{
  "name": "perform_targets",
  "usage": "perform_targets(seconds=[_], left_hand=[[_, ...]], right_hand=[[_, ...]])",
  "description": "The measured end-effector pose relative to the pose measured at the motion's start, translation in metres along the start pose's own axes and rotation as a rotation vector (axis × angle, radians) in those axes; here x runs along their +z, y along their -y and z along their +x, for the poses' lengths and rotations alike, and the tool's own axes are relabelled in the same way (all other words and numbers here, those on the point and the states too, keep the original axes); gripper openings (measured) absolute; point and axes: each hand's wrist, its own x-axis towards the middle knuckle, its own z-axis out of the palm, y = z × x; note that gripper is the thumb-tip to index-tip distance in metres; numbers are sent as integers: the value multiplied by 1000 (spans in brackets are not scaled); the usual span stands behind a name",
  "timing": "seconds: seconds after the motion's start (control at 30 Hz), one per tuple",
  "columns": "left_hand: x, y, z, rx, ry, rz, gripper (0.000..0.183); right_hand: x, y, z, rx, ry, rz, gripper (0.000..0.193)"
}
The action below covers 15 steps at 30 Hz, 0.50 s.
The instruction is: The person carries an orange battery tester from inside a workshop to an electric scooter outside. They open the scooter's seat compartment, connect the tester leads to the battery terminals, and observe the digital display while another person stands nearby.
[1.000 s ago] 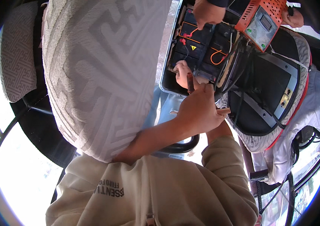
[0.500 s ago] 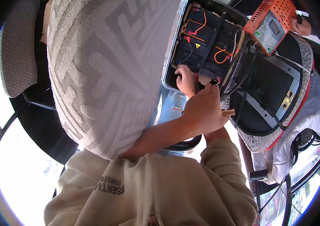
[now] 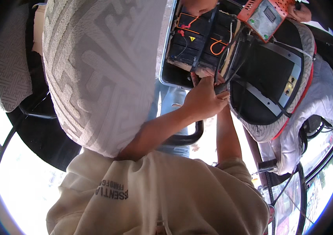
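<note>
My left hand [image 3: 205, 100] is closed at the near edge of an open black battery box [image 3: 176, 76], with its fingers curled around something I cannot make out. Behind it, my right forearm [image 3: 228, 133] reaches up and crosses under my left hand; the right fingers are mostly hidden. Black batteries [image 3: 203, 37] sit in the box, joined by orange and dark wires with red terminal covers. A dark strap [image 3: 204, 39] runs across them. Just beyond my left fingertips, black cables [image 3: 235, 72] come over the box's right side.
Another person's hand [image 3: 199, 4] is over the far batteries. A second hand [image 3: 300, 12] is at an orange perforated metal box [image 3: 266, 17] with a small display. An upturned black seat base [image 3: 272, 74] stands to the right. A large patterned grey cushion [image 3: 99, 78] fills the left.
My right hand has drawn back from the box's near left corner behind my left hand. Another person's hand has appeared over the far batteries. The whole view has shifted slightly.
</note>
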Motion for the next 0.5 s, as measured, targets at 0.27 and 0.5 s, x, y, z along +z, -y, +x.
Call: perform_targets(seconds=[0.27,0.5], left_hand=[[7,8,11,-224,435,-573,29],[-12,8,13,14,332,354,50]], right_hand=[[41,99,-73,282,32,-101,40],[17,81,-71,136,6,-893,33]])
